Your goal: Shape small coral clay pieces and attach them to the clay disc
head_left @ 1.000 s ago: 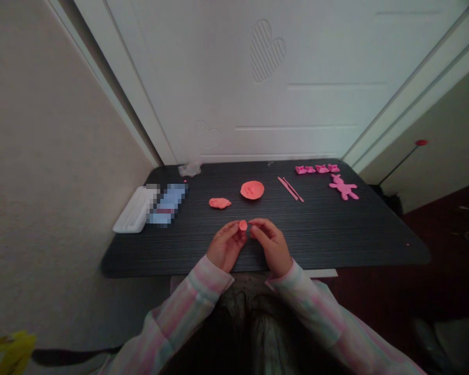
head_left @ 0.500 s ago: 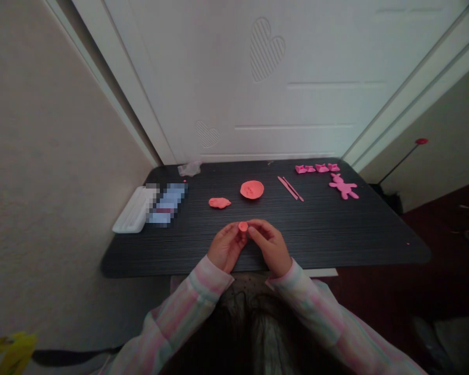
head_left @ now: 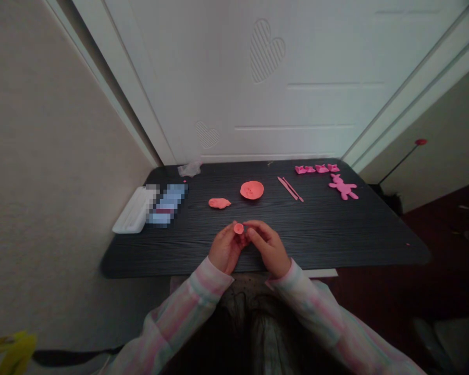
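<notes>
Above the table's near side, my left hand (head_left: 223, 250) pinches a small coral clay cup (head_left: 238, 228) with its hollow facing up. Close on the cup's right is my right hand (head_left: 271, 247), thumb and forefinger drawn together in a pinch; whether anything is between them is too small to see. A larger coral clay bowl (head_left: 252, 190) with small bits in it sits just beyond my hands. To its left lies a lump of coral clay (head_left: 219, 203). Two slim pink modelling tools (head_left: 290, 188) rest on the bowl's right.
The dark table (head_left: 336, 229) backs onto a white door. On its right are a pink clay bear figure (head_left: 343, 186) and a row of pink bow-like pieces (head_left: 317, 169). A white tray (head_left: 131, 216), a blurred blue packet (head_left: 166, 204) and clear plastic wrap (head_left: 189, 169) occupy the left.
The small cup has shifted slightly left with my left hand and tilts more toward me. My right fingertips have drawn a little off its rim.
</notes>
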`<state>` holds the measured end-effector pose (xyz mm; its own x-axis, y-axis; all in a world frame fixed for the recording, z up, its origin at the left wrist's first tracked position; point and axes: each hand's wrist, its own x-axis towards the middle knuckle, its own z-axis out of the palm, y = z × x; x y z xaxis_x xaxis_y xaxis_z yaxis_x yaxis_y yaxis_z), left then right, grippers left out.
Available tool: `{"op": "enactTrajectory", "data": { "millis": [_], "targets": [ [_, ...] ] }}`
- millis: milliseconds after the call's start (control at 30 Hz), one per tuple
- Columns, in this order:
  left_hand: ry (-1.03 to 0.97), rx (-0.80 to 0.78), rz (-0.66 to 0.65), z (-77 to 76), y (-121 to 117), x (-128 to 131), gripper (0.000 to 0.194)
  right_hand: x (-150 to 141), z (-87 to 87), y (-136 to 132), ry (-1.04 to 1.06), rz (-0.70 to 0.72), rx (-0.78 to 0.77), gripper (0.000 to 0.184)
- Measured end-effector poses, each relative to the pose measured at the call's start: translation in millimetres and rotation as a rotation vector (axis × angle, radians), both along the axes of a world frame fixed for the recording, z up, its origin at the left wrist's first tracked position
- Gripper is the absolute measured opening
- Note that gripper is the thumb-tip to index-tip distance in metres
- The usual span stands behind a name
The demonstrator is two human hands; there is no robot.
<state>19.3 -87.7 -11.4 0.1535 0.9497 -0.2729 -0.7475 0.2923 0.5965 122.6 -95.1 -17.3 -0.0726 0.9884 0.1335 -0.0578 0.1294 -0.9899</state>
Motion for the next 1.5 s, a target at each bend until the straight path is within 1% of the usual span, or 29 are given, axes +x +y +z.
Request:
{"op": "enactTrajectory", "data": {
  "millis": [300, 600, 667, 800, 900, 967, 1033, 1067, 1167, 1233, 1267, 1333, 1433, 1500],
  "targets": [
    [0.068, 0.025, -0.019, -2.5, 0, 0, 0.038, 0, 0.4, -1, 0.037, 0.031, -0.010, 0.016],
    [0.110, 0.003, 0.009, -2.6, 0, -1, 0.035, -1, 1.4, -1, -0.008, 0.068, -0.002, 0.017],
    [0.086, 0.015, 0.019, -3.4, 1, 0, 0.032, -1, 1.6, -1, -0.001, 0.048, -0.003, 0.017],
    [0.032, 0.029, 0.038, -6.2, 1, 0, 0.024, -2, 0.0, -1, 0.037, -0.057, -0.019, 0.017],
    [0.013, 0.003, 0.032, -5.1, 3, -2, 0.019, -2, 0.5, 2, 0.046, -0.118, -0.045, 0.016],
    [0.008, -0.055, 0.005, 1.2, 9, -4, 0.018, -1, 5.2, 8, 0.047, -0.125, -0.076, 0.016],
    [0.012, -0.109, -0.024, 13.0, 20, -7, 0.020, 1, 14.4, 17, 0.043, -0.109, -0.092, 0.016],
    [0.011, -0.108, -0.036, 20.2, 26, -7, 0.024, 2, 20.2, 23, 0.037, -0.108, -0.068, 0.016],
    [0.013, -0.037, -0.054, 40.2, 47, -5, 0.035, 7, 37.7, 43, -0.023, -0.109, 0.054, 0.014],
    [0.055, -0.017, -0.076, 46.9, 59, 0, 0.039, 10, 44.7, 56, -0.081, -0.090, 0.131, 0.015],
    [0.079, -0.011, -0.097, 47.6, 63, 3, 0.040, 11, 46.0, 62, -0.110, -0.085, 0.161, 0.017],
    [0.106, -0.008, -0.154, 43.9, 71, 8, 0.042, 14, 43.8, 70, -0.159, -0.080, 0.208, 0.020],
    [0.098, -0.001, -0.247, 31.9, 79, 10, 0.044, 18, 32.8, 76, -0.190, -0.055, 0.248, 0.023],
    [0.074, 0.003, -0.286, 24.3, 83, 9, 0.044, 21, 24.3, 76, -0.212, -0.040, 0.256, 0.024]
  ]
}}
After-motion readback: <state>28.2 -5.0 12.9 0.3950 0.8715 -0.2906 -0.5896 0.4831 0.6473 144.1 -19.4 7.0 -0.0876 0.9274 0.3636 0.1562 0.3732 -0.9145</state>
